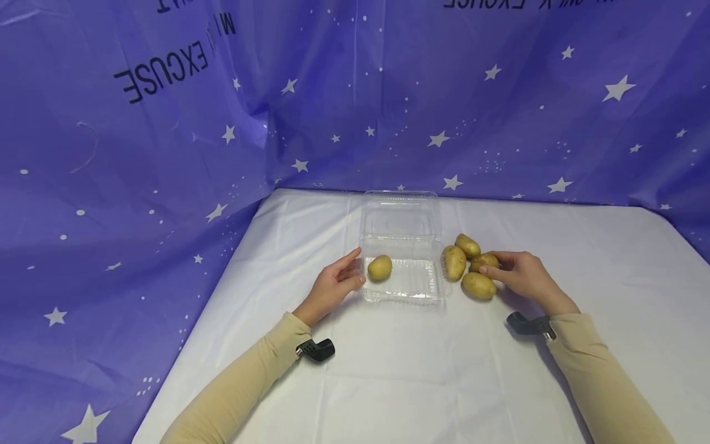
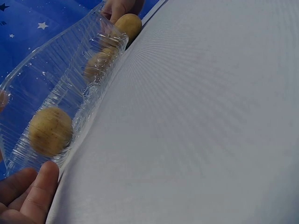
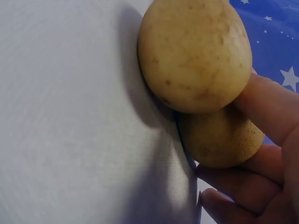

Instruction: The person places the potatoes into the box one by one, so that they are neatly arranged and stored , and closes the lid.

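A clear plastic clamshell container (image 1: 409, 285) lies with its lid folded back. One potato (image 1: 379, 268) sits in the left part of its base, also visible through the wall in the left wrist view. My left hand (image 1: 334, 285) is at the container's left side, thumb and fingers extended and spread along that edge. To the container's right, my right hand (image 1: 524, 274) grips a potato (image 3: 222, 140) between thumb and fingers. Around it lie other potatoes: one in front (image 1: 479, 287), one behind (image 1: 468, 245) and one to the left (image 1: 454, 263), beside the container's right edge.
A white cloth (image 1: 388, 382) covers the table. Behind it and to the left hangs a blue-purple sheet (image 1: 444, 92) with white stars and lettering. Each sleeve carries a dark wrist device, one on the left (image 1: 317, 350) and one on the right (image 1: 527, 324).
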Demonstrator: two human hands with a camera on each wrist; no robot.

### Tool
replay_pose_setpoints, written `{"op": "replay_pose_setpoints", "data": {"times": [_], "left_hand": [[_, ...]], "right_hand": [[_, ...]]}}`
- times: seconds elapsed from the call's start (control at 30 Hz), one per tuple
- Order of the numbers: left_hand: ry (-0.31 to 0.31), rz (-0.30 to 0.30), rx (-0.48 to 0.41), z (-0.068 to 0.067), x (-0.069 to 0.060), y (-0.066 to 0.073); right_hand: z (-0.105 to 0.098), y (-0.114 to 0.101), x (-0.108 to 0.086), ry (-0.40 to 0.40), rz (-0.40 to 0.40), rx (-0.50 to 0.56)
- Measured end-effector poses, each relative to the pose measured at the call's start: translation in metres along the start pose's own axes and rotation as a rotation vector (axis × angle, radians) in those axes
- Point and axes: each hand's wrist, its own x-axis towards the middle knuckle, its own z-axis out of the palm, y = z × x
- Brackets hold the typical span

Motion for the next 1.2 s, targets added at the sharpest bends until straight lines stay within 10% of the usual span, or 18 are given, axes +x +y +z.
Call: {"op": "replay_pose_setpoints", "data": {"times": [1.2], "left_hand": [[-0.004, 0.023, 0.004, 0.0001, 0.0004, -0.0002]], "right_hand": [[-0.0067, -0.0009, -0.0039, 0.165, -0.064, 0.050]]}}
